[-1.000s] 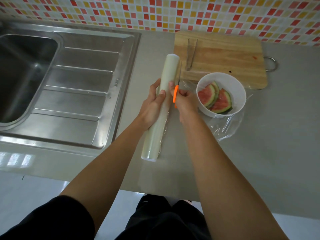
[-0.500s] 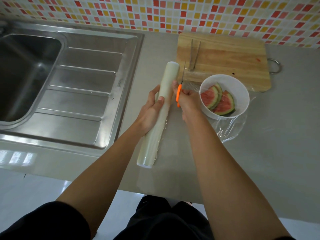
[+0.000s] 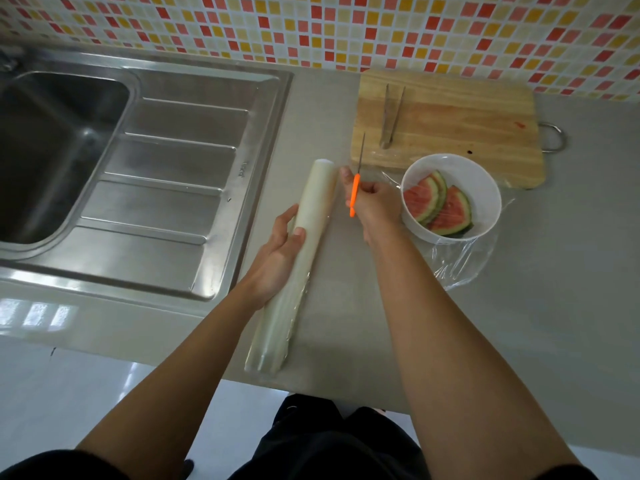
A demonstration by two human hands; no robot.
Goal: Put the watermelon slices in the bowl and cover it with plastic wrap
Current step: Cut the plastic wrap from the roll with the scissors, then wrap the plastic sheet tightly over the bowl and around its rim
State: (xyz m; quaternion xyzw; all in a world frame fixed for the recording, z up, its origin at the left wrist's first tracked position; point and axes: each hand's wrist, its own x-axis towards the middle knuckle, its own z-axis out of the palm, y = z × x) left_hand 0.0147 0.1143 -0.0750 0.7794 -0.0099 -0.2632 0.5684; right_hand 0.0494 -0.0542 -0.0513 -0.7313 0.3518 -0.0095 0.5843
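A white bowl (image 3: 485, 188) on the grey counter holds watermelon slices (image 3: 438, 207), with clear plastic wrap (image 3: 457, 261) stretched over it and hanging loose at the near side. My left hand (image 3: 280, 251) grips the long roll of plastic wrap (image 3: 298, 258), which lies on the counter left of the bowl. My right hand (image 3: 374, 202) sits between roll and bowl, closed on an orange-handled knife (image 3: 355, 192) whose thin blade points away from me along the film beside the roll's far end.
A wooden cutting board (image 3: 450, 129) with metal tongs (image 3: 391, 116) lies behind the bowl, against the tiled wall. A steel sink (image 3: 52, 150) and its drainboard (image 3: 166, 202) fill the left. The counter's front edge runs just below the roll's near end.
The knife has travelled away from me along the roll, toward its far end. My left hand has slid down the roll toward me. The bowl has stayed in place.
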